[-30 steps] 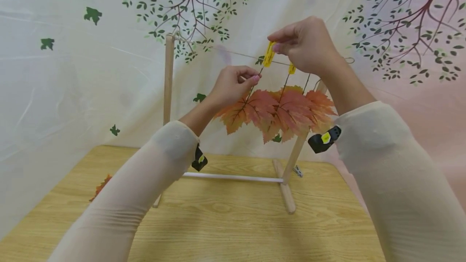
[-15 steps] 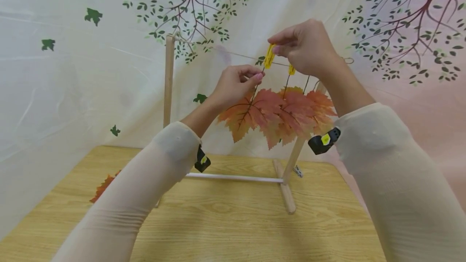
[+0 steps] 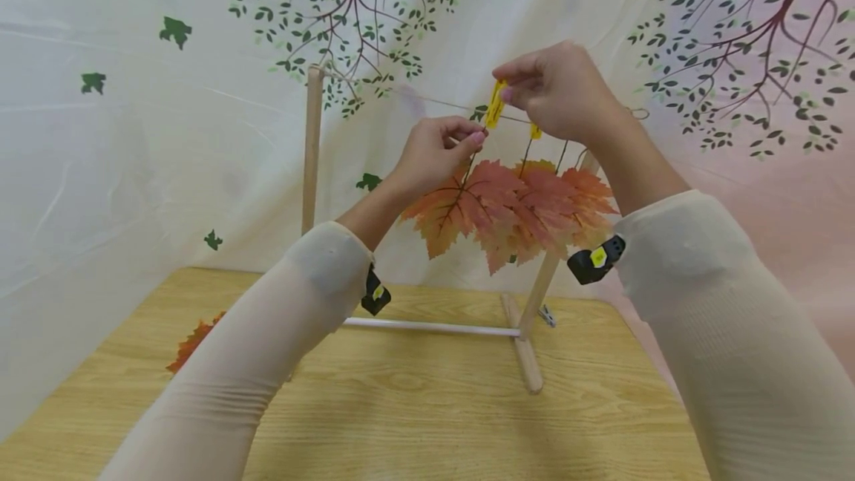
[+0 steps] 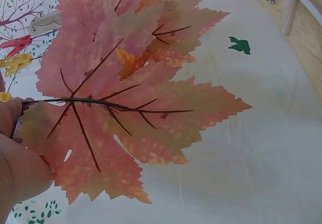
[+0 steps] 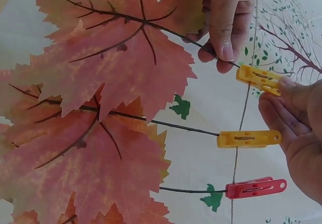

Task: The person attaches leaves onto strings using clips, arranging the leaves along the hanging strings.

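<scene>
My left hand pinches the dark stem of an orange-red artificial maple leaf between thumb and fingers. Just above, my right hand pinches the outer end of a yellow clothespin between thumb and fingers. In the right wrist view, that clothespin lies across the string, its front end meeting the leaf's stem; whether it bites on both cannot be told. Beside it, a second yellow clothespin and a red clothespin hold more leaves by their stems on the string. The leaves overlap one another.
A wooden frame with a left post and a white lower rod stands on the wooden table. One orange leaf lies at the left, partly behind my sleeve. A grey clip lies by the frame's right foot.
My left hand has shifted slightly right with the leaf, bringing its stem closer beneath the yellow clothespin. My right hand has come down a little, still pinching the clothespin.
</scene>
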The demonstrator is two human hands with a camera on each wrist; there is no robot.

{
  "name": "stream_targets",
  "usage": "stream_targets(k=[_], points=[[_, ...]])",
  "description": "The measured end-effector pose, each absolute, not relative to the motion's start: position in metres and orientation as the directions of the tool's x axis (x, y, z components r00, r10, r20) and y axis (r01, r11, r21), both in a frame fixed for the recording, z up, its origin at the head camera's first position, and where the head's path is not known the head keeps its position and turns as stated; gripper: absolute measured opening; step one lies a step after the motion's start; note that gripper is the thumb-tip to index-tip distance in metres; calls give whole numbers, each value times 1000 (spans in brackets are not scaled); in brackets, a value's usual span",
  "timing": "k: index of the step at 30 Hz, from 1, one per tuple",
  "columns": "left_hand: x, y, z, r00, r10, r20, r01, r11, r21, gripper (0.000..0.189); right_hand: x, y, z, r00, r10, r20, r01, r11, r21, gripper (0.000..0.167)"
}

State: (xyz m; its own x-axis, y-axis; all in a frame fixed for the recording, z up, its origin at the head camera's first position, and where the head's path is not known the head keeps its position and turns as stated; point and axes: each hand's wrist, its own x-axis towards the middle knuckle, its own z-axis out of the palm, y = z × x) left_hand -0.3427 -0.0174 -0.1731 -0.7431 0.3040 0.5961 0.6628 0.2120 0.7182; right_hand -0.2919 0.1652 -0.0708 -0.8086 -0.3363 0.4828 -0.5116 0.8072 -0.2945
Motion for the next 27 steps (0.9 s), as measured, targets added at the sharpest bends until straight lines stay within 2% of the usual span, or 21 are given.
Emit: stream_targets(k=[9, 27], points=[[-343, -17, -175, -720, 319, 616, 687, 202, 698, 23, -290, 165, -70, -790, -398, 467, -550, 797, -252, 37], [-342, -19, -179, -732, 333, 595, 671, 200, 714, 22, -293, 166, -73, -801, -398, 447, -541, 800, -258, 38]])
